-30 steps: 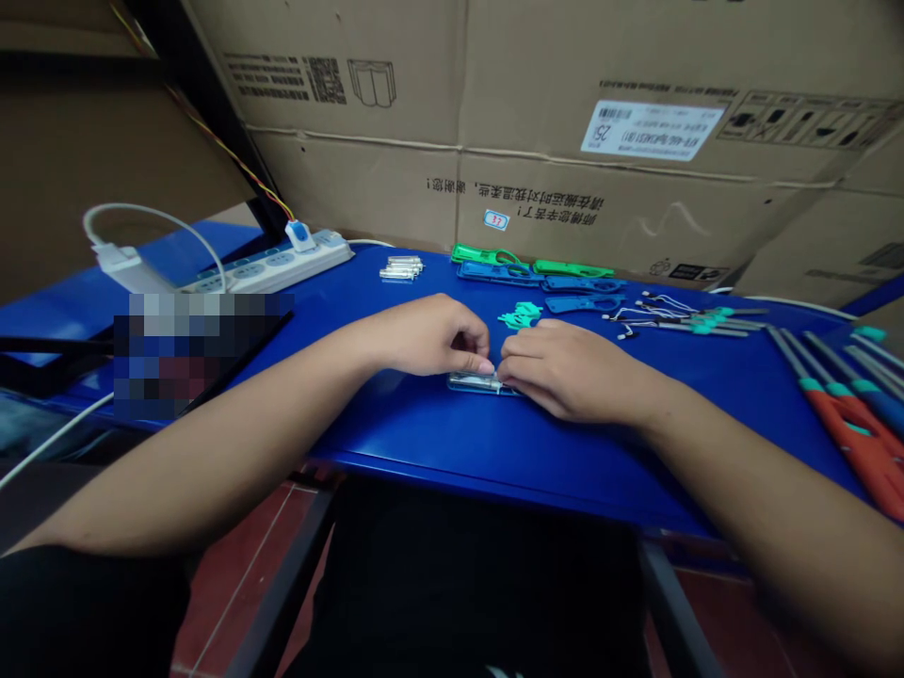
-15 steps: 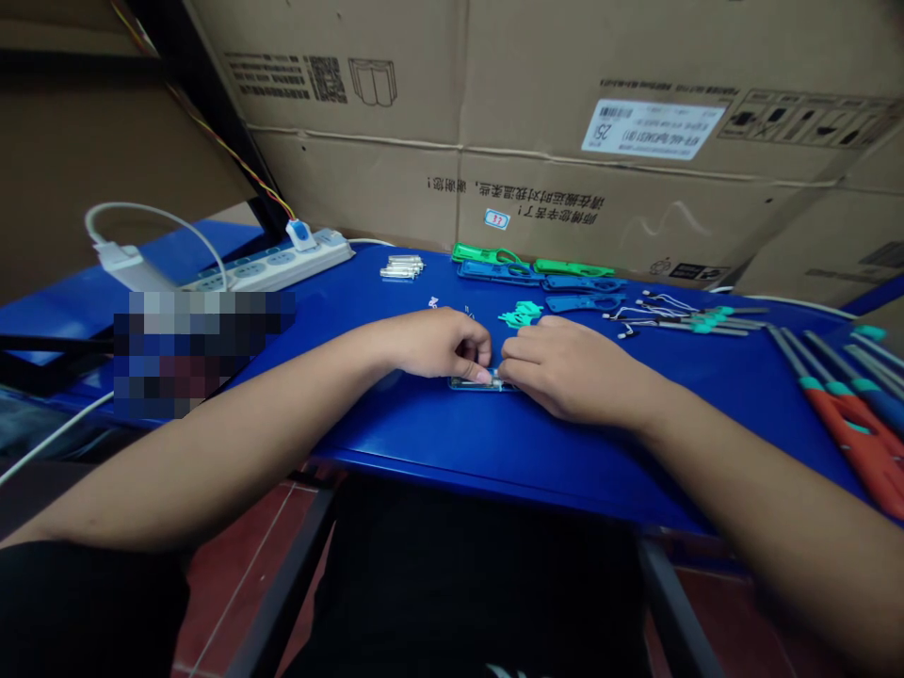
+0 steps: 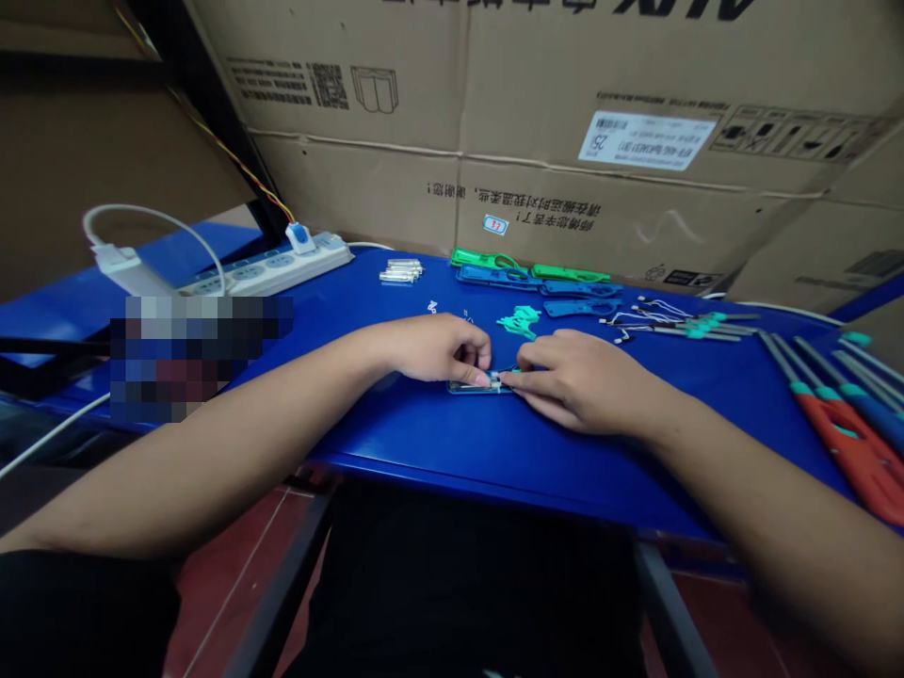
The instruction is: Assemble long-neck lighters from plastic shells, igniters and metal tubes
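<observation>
A blue lighter shell half [image 3: 462, 386] lies on the blue table in front of me, with small metallic and pale parts inside it. My left hand [image 3: 442, 350] grips its left part, the thumb pressed on the inner parts and the fingers curled. At the right part of the shell is my right hand [image 3: 589, 381], its index finger on the small parts and the other fingers bent around that end, which they hide. Just beyond my hands sits a pile of turquoise plastic pieces [image 3: 519, 321].
Green and blue shells [image 3: 498, 274] lie along a cardboard box [image 3: 395, 188]. Silvery cylinders [image 3: 402, 271] are at back left, near a power strip [image 3: 272, 268]. Metal tubes with wires [image 3: 706, 325] lie right, beside orange long-necked lighters [image 3: 847, 443].
My right hand has shifted slightly down, and its index finger is now straighter over the shell. My left hand keeps its hold. The view has tilted slightly.
</observation>
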`<state>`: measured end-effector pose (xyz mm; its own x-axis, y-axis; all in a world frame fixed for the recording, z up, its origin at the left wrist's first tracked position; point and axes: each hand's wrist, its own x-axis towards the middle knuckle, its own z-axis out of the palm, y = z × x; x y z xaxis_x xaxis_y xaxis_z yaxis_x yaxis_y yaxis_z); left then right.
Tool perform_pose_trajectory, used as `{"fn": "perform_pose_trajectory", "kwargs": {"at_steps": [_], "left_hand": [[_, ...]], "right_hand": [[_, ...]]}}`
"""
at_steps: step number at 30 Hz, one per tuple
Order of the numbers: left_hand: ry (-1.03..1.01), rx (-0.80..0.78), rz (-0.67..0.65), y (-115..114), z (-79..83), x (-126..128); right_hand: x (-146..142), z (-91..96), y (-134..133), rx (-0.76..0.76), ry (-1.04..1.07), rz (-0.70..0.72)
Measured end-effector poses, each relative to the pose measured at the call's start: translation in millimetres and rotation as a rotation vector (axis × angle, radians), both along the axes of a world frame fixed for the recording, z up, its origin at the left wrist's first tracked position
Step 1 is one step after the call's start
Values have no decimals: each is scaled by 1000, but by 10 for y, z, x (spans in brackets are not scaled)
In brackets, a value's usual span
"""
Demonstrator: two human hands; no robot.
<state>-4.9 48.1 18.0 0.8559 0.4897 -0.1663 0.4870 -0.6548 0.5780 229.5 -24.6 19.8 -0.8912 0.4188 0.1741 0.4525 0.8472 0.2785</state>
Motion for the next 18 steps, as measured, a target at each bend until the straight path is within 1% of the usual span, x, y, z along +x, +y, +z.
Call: {"fn": "perform_pose_trajectory", "kwargs": {"at_steps": [3, 5, 7, 10, 12, 16, 18], "left_hand": [[-13, 7, -15, 11, -7, -6], [-29, 19, -26, 15, -9, -10], [-45, 33, -39, 18, -11, -12], [-69, 53, -62, 26, -12, -20], [-80, 67, -70, 33, -7, -31], [-82, 58, -43, 27, 4, -41], [-134, 74, -19, -4, -8, -16]], "right_hand": [[-50, 28, -43, 3, -76, -35], [-39, 64, -60, -25, -86, -67], [12, 102, -51, -118, -5, -122], [117, 137, -6, -279, 192, -273], [167, 135, 7, -343, 257, -342], [235, 106, -40, -388, 270, -352], [280, 98, -69, -400, 284, -356]]}}
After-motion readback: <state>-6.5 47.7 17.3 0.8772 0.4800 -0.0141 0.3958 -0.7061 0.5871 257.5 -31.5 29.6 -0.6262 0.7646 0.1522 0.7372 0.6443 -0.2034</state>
